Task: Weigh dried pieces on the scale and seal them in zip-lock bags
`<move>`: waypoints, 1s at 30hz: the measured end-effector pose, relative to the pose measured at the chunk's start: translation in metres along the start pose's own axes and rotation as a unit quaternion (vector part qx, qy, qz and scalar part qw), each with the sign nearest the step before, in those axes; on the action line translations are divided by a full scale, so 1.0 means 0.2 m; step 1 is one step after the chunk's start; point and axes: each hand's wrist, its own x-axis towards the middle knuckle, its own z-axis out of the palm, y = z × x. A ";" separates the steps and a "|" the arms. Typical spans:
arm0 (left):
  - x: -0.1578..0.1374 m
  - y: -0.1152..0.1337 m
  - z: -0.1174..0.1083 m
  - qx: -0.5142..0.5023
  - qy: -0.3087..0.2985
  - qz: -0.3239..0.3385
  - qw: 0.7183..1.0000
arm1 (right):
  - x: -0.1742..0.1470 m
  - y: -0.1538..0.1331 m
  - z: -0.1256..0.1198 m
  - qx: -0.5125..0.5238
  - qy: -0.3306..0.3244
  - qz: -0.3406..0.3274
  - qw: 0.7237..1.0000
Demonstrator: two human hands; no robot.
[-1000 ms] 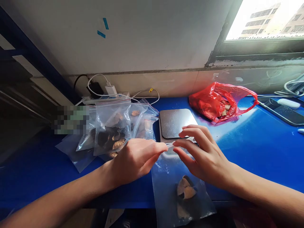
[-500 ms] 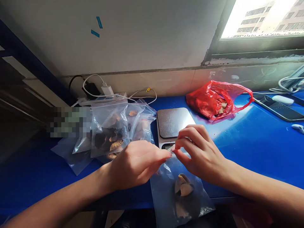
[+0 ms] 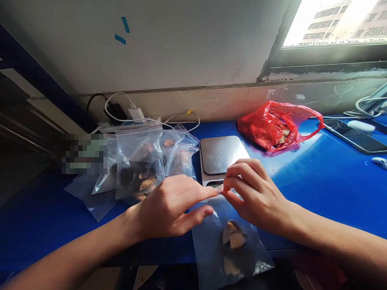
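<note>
A clear zip-lock bag (image 3: pixel 208 249) hangs over the table's front edge, with brown, dried-looking pieces (image 3: pixel 235 237) inside. My right hand (image 3: pixel 256 193) pinches the bag's top edge between thumb and forefinger. My left hand (image 3: pixel 173 205) has its forefinger stretched out to that same edge, close to the right fingertips. Its thumb stands well apart from the forefinger, below it. Just behind the hands is a flat kitchen scale (image 3: pixel 223 155) with a bare metal plate; its display is partly covered by the fingers and bag.
Several filled zip-lock bags (image 3: pixel 140 161) lie piled on the left of the blue table (image 3: pixel 326 193). Behind them sits a power strip (image 3: pixel 151 122) with chargers and cables. A red plastic bag (image 3: pixel 260 127) holding pieces stands back right, near a phone (image 3: pixel 356 135) and an earbud (image 3: pixel 379 162).
My left thumb has opened away from the forefinger and dropped lower, while the forefinger has straightened towards the right fingertips. My right hand keeps its pinch on the bag.
</note>
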 end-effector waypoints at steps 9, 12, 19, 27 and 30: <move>0.05 0.06 -0.04 -0.176 -0.043 -0.267 0.947 | 0.01 -0.03 -0.03 -0.019 -0.001 -0.073 0.997; 0.07 0.09 -0.04 -0.175 -0.074 -0.334 0.923 | 0.02 -0.05 -0.03 -0.014 -0.005 -0.088 0.996; 0.07 0.10 -0.03 -0.203 -0.126 -0.400 0.885 | 0.03 -0.07 -0.02 0.024 -0.022 -0.117 0.993; 0.06 0.10 -0.03 -0.131 -0.122 -0.341 0.923 | 0.03 -0.07 -0.01 0.020 -0.045 -0.131 0.990; 0.06 0.10 -0.03 -0.101 -0.130 -0.320 0.933 | 0.03 -0.07 0.00 0.027 -0.045 -0.129 0.990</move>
